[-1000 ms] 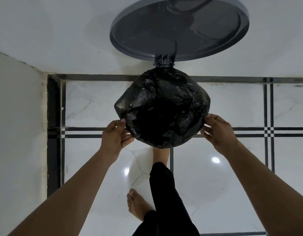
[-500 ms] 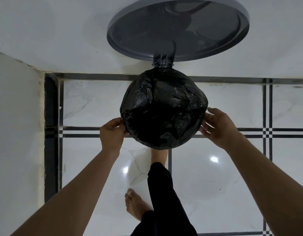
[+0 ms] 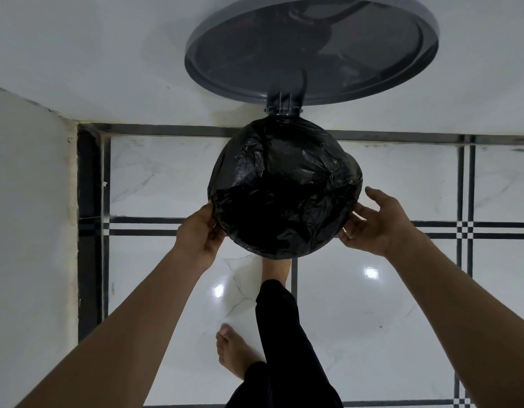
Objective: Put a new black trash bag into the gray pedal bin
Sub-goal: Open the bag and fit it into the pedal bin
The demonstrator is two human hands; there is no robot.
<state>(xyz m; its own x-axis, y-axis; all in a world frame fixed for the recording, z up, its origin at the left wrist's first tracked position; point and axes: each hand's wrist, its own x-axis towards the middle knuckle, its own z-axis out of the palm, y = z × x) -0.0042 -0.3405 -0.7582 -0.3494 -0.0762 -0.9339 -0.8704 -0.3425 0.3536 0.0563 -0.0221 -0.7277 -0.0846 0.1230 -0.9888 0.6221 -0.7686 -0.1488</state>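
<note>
The gray pedal bin stands open, its round lid (image 3: pixel 310 51) tipped back against the wall. A black trash bag (image 3: pixel 284 195) is spread over the bin's mouth and folded down around the rim, so the bin's body is hidden. My left hand (image 3: pixel 200 234) pinches the bag's edge at the lower left of the rim. At the lower right, my right hand (image 3: pixel 378 222) rests its fingertips against the bag, with fingers spread and thumb lifted.
A bare foot (image 3: pixel 277 266) in a black trouser leg reaches under the bin's front; the other foot (image 3: pixel 234 351) stands on the glossy white tiled floor (image 3: pixel 372 319). White walls (image 3: pixel 31 231) close in at the left and behind the bin.
The bulge of bag at the left has been pulled in snug around the rim. My left hand has closed on the edge and my right hand's fingers have spread apart.
</note>
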